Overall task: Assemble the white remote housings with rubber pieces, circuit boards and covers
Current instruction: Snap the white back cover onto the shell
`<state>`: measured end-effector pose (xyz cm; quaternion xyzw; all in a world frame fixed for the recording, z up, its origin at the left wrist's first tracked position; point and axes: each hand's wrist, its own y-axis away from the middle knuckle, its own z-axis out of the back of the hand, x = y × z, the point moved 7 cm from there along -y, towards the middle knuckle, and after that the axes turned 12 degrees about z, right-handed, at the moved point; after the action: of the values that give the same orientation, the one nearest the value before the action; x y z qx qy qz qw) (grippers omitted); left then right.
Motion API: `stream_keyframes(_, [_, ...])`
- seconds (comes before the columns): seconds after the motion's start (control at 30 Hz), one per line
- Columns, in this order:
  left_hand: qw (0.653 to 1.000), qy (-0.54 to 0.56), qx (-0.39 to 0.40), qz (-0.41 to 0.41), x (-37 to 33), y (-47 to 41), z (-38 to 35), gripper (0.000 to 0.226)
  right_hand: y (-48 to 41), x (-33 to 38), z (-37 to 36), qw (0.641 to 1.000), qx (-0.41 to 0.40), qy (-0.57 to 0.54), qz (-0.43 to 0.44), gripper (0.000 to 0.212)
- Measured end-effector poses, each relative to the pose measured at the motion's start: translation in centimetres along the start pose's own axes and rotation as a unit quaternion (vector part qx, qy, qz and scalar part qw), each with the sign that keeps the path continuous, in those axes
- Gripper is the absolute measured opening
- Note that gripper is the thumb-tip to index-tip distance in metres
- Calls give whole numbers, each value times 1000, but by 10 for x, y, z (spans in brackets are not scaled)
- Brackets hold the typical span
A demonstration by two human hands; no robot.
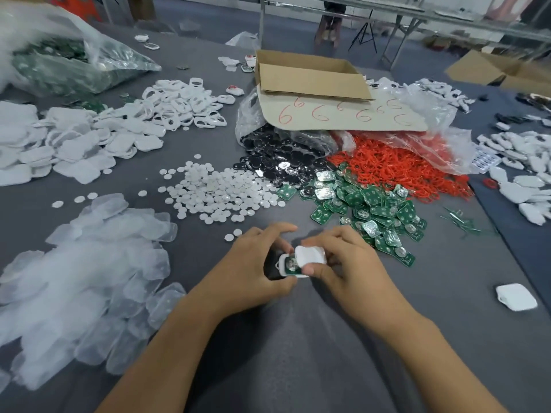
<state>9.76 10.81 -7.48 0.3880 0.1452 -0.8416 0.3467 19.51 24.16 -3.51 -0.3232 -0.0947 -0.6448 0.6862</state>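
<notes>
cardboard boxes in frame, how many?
2. Open box mid-table, on the sheet marked with red 6s; second box at the far right edge, partly cut off. Others may be hidden.

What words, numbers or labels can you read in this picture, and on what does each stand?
"6": handwritten in red, repeated several times across the cardboard sheet lying in front of the open box.
Green circuit boards: any printing is too small to read.
Nothing else is readable.

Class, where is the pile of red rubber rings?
Head view, right of centre: the red rubber rings lie behind the green circuit boards, right of the black discs.
</notes>
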Motion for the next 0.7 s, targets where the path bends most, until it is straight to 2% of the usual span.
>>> stream_keyframes(0.13, [1000,18,-4,12,4,-2,2,72,-8,4,-11,1000,23,9,17,38])
stream_keyframes(0.5, [997,55,25,45,10,-4,1,77,-17,-1,-16,999,46,13,18,46])
stream_keyframes(0.7, [997,56,19,47,10,-4,1,74,-14,0,-19,995,80,27,50,35])
